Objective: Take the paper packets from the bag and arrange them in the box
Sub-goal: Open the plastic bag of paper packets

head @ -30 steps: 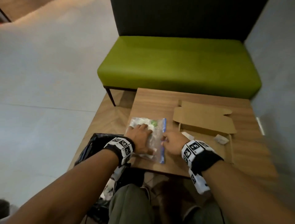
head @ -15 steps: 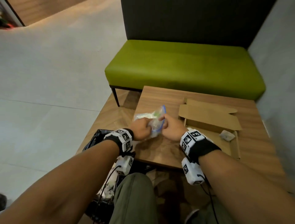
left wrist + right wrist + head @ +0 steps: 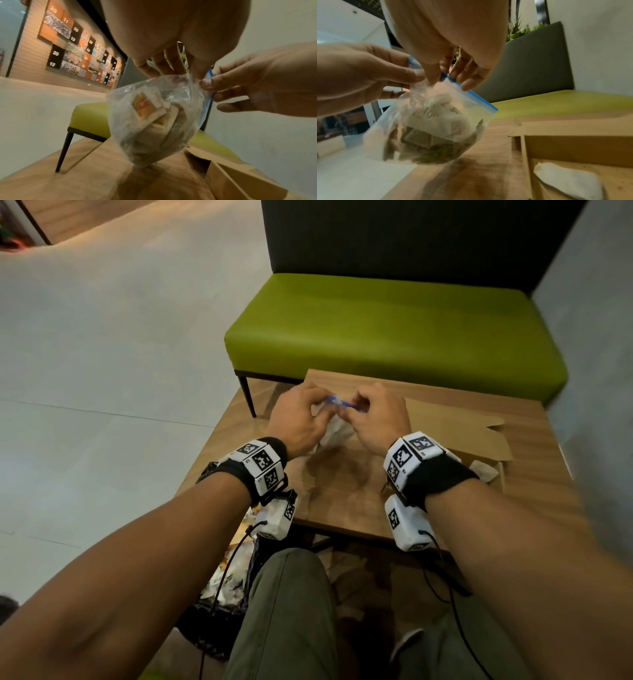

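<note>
From the head view, the left hand (image 3: 297,419) and right hand (image 3: 378,419) are meeting above the table (image 3: 346,498), fingers pinching the bag (image 3: 334,433), mostly hidden behind them. The left wrist view is showing fingertips (image 3: 197,73) clamping the bag's rim; the paper packets (image 3: 147,108) inside are looking blurred. In the right wrist view, the box (image 3: 573,146) is sitting cut off, holding one white packet (image 3: 570,180).
</note>
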Demonstrator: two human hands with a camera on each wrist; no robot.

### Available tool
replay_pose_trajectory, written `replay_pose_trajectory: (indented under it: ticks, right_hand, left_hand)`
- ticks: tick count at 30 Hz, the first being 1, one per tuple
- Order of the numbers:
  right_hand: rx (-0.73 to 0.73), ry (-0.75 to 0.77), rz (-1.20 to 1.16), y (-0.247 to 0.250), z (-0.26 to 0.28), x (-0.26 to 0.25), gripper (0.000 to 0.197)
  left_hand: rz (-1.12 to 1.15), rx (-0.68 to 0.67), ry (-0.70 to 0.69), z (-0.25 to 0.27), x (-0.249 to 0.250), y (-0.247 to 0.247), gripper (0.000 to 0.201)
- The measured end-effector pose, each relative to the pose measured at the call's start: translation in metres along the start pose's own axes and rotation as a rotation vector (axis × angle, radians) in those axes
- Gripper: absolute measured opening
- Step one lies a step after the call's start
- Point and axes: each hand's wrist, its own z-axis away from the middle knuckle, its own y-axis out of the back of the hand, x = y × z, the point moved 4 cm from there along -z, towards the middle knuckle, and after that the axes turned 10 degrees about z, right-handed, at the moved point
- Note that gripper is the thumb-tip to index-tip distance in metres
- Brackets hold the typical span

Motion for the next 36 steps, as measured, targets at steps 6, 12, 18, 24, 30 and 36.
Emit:
replay_pose_trajectory:
  ticks: [6,12,18,24,30,36]
  right_hand:
    - [0.048,0.074,-0.077,0.007,0.004,-0.017,0.017]
    - [0.071,0.209,-0.045,0.005,0.002,-0.037,0.011]
    - [0.029,0.203,0.151,0.002,0.004,-0.024,0.01]
    - [-0.062,-0.076,0.443,0.006,0.022,0.036,0.011]
    - [0.033,-0.168,0.207,0.006,0.016,0.032,0.012]
    - [0.076,-0.248,-0.013,-0.001,0.012,0.029,0.007]
  left_hand:
    - [0.029,-0.048,0.066,-0.003,0.004,0.014,0.022]
    - [0.221,-0.041,0.136,-0.009,-0.001,0.029,0.032]
    - [0.499,0.005,0.276,-0.003,-0.016,0.039,0.02]
    - [0.54,0.09,0.362,0.009,-0.051,0.059,0.029]
    - [0.288,-0.238,0.399,0.012,-0.043,0.045,0.035]
    - [-0.004,-0.422,0.337,0.01,-0.016,0.017,0.039]
